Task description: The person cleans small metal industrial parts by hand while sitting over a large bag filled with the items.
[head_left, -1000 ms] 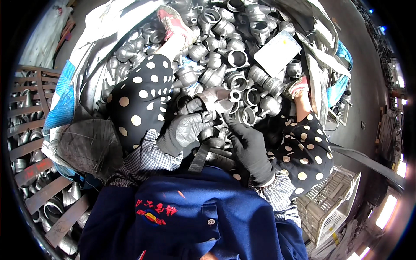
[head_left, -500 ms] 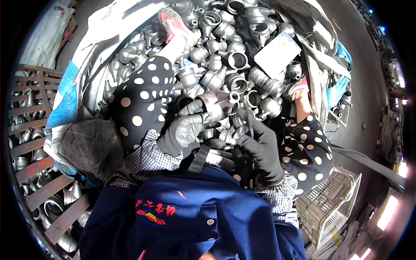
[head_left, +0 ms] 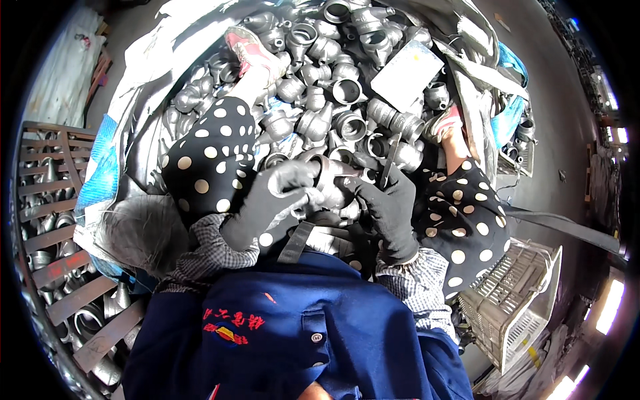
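Observation:
Both of my hands wear dark grey gloves. A grey cast-metal pipe fitting (head_left: 331, 179) with a round open mouth is between them, above my lap. My left hand (head_left: 280, 197) curls its fingers around the fitting's left side. Closed on a thin, flat metal tool (head_left: 391, 160) is my right hand (head_left: 389, 210); the tool points up and away, and its exact kind is unclear. The right fingertips also reach the fitting's right side. Many similar grey fittings (head_left: 313, 123) lie heaped just beyond my hands, between my legs.
A white woven sack (head_left: 143, 73) with blue straps surrounds the heap. On it lies a white rectangular board (head_left: 407, 75). A slatted metal bin (head_left: 63, 270) of fittings stands at left, a pale plastic crate (head_left: 510, 303) at right. My polka-dot-trousered legs (head_left: 207, 153) flank the heap.
My left hand has turned over the fitting, which sits slightly lower. My right hand has moved up and left toward it, and the flat tool now shows upright. The whole view has shifted a little.

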Tool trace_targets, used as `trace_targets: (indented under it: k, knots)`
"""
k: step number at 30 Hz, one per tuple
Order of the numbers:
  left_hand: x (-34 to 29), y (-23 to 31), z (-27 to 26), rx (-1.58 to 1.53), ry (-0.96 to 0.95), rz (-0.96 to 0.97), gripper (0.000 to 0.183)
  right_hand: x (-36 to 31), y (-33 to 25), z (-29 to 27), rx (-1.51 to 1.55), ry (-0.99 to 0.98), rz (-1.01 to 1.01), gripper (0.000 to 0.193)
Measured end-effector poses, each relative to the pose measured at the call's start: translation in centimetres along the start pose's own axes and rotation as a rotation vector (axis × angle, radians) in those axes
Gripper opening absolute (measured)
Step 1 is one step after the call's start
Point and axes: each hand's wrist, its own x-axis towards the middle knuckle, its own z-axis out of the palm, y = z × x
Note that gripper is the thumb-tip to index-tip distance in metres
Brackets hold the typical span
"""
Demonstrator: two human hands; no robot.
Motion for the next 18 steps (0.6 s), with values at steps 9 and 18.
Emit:
trace_targets:
  k: [9, 18]
  knots:
    - [2.9, 0.2, 0.0, 1.194, -0.11, 0.358, 0.09, -0.5, -0.9, 0.1, 0.013, 0.024, -0.014, 0.033]
    - [1.9, -0.6, 0.7, 1.134, -0.011, 0.74, 0.065, -0.6, -0.4, 0.0, 0.092, 0.067, 0.011, 0.033]
